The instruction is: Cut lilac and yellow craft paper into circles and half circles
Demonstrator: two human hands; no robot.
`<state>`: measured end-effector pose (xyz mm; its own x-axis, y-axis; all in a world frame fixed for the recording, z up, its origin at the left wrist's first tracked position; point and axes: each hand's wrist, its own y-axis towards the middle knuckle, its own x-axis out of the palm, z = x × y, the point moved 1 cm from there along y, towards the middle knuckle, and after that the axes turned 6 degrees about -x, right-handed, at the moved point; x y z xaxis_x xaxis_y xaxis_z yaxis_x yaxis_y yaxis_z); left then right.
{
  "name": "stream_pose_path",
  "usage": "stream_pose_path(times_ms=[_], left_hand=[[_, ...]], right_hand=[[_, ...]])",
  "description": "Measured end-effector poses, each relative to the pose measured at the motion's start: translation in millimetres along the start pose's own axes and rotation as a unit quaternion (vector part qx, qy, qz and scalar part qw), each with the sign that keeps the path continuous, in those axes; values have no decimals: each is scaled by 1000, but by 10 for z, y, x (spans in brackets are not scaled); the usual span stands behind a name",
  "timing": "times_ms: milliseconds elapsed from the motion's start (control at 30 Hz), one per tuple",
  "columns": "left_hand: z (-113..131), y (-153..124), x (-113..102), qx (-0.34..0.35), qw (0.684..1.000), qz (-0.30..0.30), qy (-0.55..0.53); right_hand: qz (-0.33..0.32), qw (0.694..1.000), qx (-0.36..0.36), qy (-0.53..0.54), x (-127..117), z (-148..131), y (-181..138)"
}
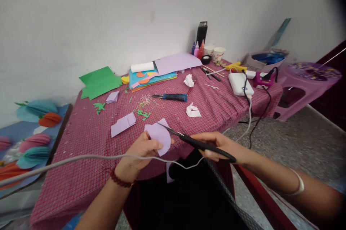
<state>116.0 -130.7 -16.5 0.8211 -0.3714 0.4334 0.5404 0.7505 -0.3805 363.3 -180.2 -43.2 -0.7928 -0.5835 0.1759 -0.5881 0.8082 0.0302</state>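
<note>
My left hand (pixel 140 152) pinches a folded lilac paper piece (pixel 159 137) over the near edge of the table. My right hand (pixel 216 145) grips black-handled scissors (pixel 194 140), whose blades reach into the top edge of the paper. A thin grey cable (pixel 81 158) crosses in front of my left wrist. A lilac scrap (pixel 169 173) hangs below the paper, by my lap.
The table wears a red checked cloth (pixel 81 150). On it lie lilac paper pieces (pixel 123 123), a green sheet (pixel 100 81), a stack of coloured paper (pixel 151 76), a blue-handled cutter (pixel 171 97), crumpled white scraps (pixel 193 110), a glue gun (pixel 236 66), cups and bottles (pixel 208 48). A purple stool (pixel 305 82) stands to the right.
</note>
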Motion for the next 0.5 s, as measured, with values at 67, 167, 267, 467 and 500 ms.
stream_pose_path(times_ms=[67,167,267,467,500], left_hand=[[16,-2,-11,0,1000,-7,17],[42,-4,-32,-11,999,-28,45],[62,-9,-60,-24,996,-48,69],[94,-12,-62,-32,993,-45,104],[96,-10,-51,-31,993,-43,107]], right_hand=[[-4,1000,2,1,-5,-24,-2],[-12,1000,4,4,-21,-79,-9],[-20,1000,22,-5,-58,-107,-32],[-30,998,46,3,-86,-75,-59],[-30,999,41,6,-75,-74,-54]])
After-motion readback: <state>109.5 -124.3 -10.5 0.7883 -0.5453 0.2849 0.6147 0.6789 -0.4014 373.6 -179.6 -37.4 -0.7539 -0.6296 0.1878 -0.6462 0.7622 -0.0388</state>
